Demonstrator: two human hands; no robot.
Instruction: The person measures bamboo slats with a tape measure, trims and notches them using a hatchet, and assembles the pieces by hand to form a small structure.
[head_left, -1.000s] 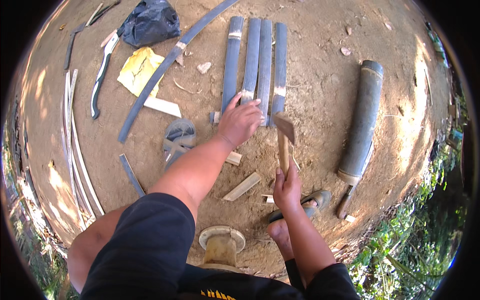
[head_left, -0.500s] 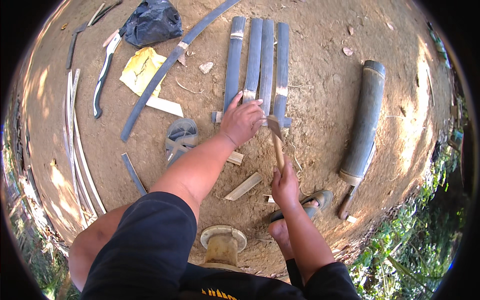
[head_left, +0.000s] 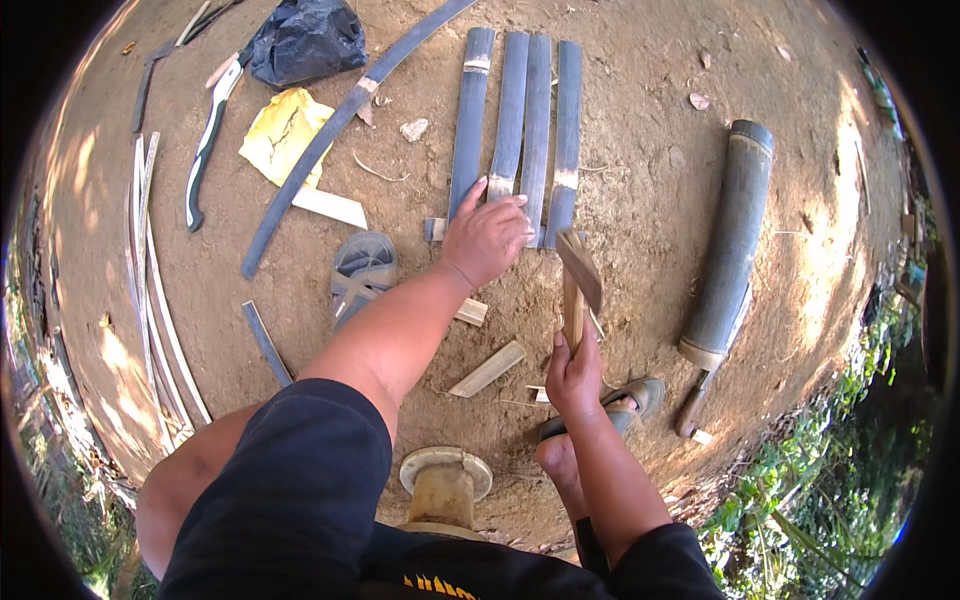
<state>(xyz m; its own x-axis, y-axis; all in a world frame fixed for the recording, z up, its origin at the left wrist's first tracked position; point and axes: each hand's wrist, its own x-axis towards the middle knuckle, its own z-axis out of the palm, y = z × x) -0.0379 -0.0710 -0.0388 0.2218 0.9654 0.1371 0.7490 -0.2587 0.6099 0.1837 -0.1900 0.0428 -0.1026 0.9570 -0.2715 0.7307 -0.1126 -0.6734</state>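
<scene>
Several dark bamboo slats (head_left: 510, 110) lie side by side on the ground, their lower ends over a short bamboo crosspiece (head_left: 434, 230). My left hand (head_left: 485, 240) rests across the lower ends of the middle slats. One finger stretches along the leftmost slat, while the others are drawn together near the crosspiece; whatever they pinch is too small to make out. In my right hand (head_left: 575, 378) is a hammer (head_left: 583, 275) with a wooden handle. Its dark metal head is raised just right of the slats, apart from my left hand.
A thick bamboo pole (head_left: 732, 235) lies at right, beside a wooden-handled knife (head_left: 692, 405). At left are a folding saw (head_left: 208, 150), black plastic bag (head_left: 306, 45), yellow wrapper (head_left: 287, 137), long curved strip (head_left: 320, 145) and thin strips (head_left: 148, 260). A sandal (head_left: 362, 270) sits near my left forearm.
The hammer has swung right and back toward me, away from my left fingers, and its head has turned. My left hand stays on the slats.
</scene>
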